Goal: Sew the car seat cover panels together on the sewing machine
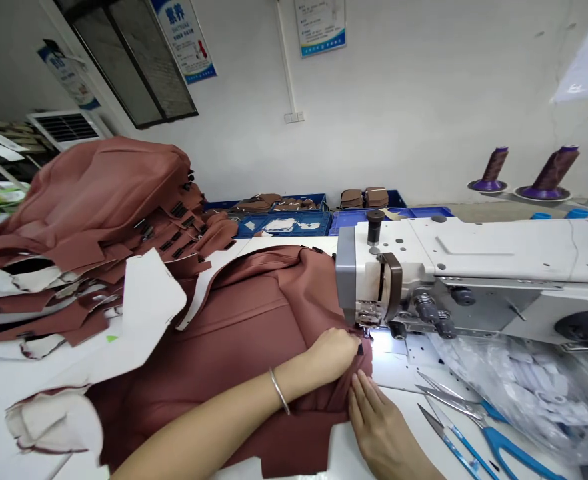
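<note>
A reddish-brown leather seat cover (pixel 244 320) lies spread on the white table, its right edge under the needle area of a sewing machine (pixel 369 320). My left hand (pixel 337 353), with a silver bangle on the wrist, is closed on the cover just left of the presser foot. A small black piece (pixel 361 348) shows at its fingertips. Below it, my right hand (pixel 379 423) rests with fingers stretched out and flat along the cover's right edge. The machine's lamp lights the plate beside the needle.
Scissors with blue handles (pixel 504 443) and other cutting tools lie right of my right hand. Behind them sits a clear plastic bag (pixel 539 393) of white parts. A pile of similar covers (pixel 109 193) with black clips rises at left. Thread spools (pixel 554 173) stand behind the machine.
</note>
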### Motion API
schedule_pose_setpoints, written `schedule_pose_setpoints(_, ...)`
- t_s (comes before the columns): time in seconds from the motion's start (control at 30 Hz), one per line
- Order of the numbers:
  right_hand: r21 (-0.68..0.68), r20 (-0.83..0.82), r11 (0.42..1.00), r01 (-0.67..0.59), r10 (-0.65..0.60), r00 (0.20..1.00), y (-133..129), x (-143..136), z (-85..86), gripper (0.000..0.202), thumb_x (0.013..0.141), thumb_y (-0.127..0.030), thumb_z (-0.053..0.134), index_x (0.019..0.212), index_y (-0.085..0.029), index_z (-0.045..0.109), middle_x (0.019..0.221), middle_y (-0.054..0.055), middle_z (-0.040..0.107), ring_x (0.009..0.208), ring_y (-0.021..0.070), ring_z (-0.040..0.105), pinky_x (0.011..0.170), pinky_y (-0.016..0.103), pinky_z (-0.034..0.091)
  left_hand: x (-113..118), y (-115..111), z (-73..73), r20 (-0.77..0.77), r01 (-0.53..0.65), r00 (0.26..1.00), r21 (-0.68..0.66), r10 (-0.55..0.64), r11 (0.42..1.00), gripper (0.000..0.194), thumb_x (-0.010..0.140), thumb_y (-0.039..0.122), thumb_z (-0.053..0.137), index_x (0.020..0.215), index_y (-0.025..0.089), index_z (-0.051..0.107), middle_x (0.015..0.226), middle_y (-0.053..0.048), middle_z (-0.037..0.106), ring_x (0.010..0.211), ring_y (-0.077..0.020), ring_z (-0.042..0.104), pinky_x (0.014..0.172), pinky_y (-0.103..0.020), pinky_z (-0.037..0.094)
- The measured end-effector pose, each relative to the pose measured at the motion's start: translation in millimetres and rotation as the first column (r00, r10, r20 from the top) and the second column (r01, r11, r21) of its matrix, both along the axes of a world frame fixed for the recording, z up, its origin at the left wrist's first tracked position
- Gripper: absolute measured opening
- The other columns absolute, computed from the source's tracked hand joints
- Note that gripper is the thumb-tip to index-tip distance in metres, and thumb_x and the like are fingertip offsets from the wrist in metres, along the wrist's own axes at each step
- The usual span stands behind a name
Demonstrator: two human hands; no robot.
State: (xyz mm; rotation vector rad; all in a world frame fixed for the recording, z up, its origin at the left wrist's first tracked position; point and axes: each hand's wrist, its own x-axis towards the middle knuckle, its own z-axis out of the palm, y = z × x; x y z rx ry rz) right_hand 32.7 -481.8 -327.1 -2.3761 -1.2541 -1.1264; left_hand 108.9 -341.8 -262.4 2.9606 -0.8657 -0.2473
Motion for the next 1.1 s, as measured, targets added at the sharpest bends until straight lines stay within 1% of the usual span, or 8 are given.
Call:
schedule_pose_setpoints(0.1,0.019,0.001,1.0,0.006,-0.006,1.0,1.5,-0.3,2.6,0.029,0.074,-0.003,0.041,0.09,-0.001,0.065,0.099,0.021,0.065,0.1,0.0305,0.059,0.086,0.041,0.046,-2.8,-4.8,4.6,-0.042,-0.01,0.999,0.003,0.01,1.0,0.017,0.09,0.026,0.05,0.092,0.012,0.06,0.09,-0.005,0.062,0.074,-0.0125,0.059,0.069,-0.028,0.051)
schedule_pose_setpoints(0.17,0.032,-0.003,0.999,0.012,-0.012,1.0,2.1,-0.6,2.4,0.03,0.075,-0.003,0.039,0.09,-0.001,0.065,0.099,0.022,0.065,0.1,0.0304,0.059,0.085,0.041,0.048,-11.6,-7.6,8.7,-0.035,-0.012,0.999,-0.003,0.012,1.0,0.016,0.089,0.021,0.048,0.086,0.012,0.061,0.1,-0.009,0.062,0.07,-0.0126,0.06,0.068,-0.027,0.05)
schedule_pose_setpoints(0.27,0.041,-0.02,0.999,0.01,-0.009,1.0,1.9,-1.1,-0.1,0.031,0.076,-0.003,0.038,0.091,0.0,0.065,0.101,0.022,0.064,0.1,0.0311,0.059,0.084,0.041,0.049,-24.4,-9.0,15.8,0.012,-0.024,1.0,0.025,0.024,0.999,0.015,0.087,0.02,0.048,0.091,0.012,0.06,0.119,-0.015,0.054,0.073,-0.0165,0.061,0.068,-0.031,0.05)
schedule_pose_setpoints(0.4,0.026,-0.037,1.0,0.007,-0.006,0.999,-0.4,-1.6,-2.4,0.03,0.077,-0.003,0.039,0.093,0.0,0.064,0.103,0.023,0.063,0.104,0.032,0.058,0.086,0.042,0.048,-24.2,-9.2,19.1,0.018,-0.022,1.0,0.049,0.021,0.999,0.012,0.086,0.017,0.047,0.086,0.014,0.059,0.092,-0.008,0.061,0.07,-0.0175,0.06,0.062,-0.029,0.049)
schedule_pose_setpoints(0.57,-0.022,-0.05,1.0,-0.003,0.002,0.999,-4.4,-2.6,-2.4,0.031,0.078,-0.003,0.039,0.097,-0.001,0.063,0.106,0.022,0.063,0.109,0.0306,0.055,0.09,0.042,0.047,-19.1,-10.6,10.8,0.048,-0.005,0.999,0.043,0.003,0.999,0.011,0.087,0.016,0.046,0.087,0.013,0.057,0.086,-0.007,0.061,0.07,-0.018,0.061,0.058,-0.029,0.048)
schedule_pose_setpoints(0.77,0.013,-0.093,1.0,-0.025,0.026,0.995,-4.3,-3.4,-0.4,0.033,0.08,-0.003,0.036,0.097,-0.002,0.063,0.104,0.021,0.063,0.109,0.0309,0.055,0.088,0.042,0.049,-24.4,-11.1,12.5,0.135,0.021,0.99,0.056,-0.028,0.998,0.017,0.09,0.024,0.041,0.088,0.013,0.054,0.121,-0.013,0.052,0.067,-0.016,0.061,0.052,-0.029,0.047)
schedule_pose_setpoints(0.9,0.045,-0.118,0.998,-0.038,0.043,0.992,-4.0,-2.8,-0.8,0.032,0.081,-0.002,0.035,0.096,-0.001,0.064,0.104,0.021,0.063,0.11,0.0321,0.054,0.087,0.043,0.049,-24.3,-9.1,13.7,0.133,0.047,0.99,0.026,-0.05,0.999,0.011,0.089,0.023,0.044,0.088,0.015,0.051,0.104,-0.008,0.057,0.066,-0.0162,0.061,0.051,-0.028,0.046)
schedule_pose_setpoints(1.1,0.048,-0.14,0.998,-0.041,0.048,0.989,-6.3,-3.8,-1.5,0.034,0.08,0.001,0.033,0.097,-0.001,0.063,0.105,0.021,0.063,0.113,0.0327,0.051,0.086,0.043,0.049,-27.0,-10.3,9.1,0.168,0.018,0.986,0.03,-0.023,0.999,0.011,0.086,0.024,0.047,0.091,0.015,0.05,0.119,-0.013,0.051,0.063,-0.017,0.061,0.048,-0.03,0.046)
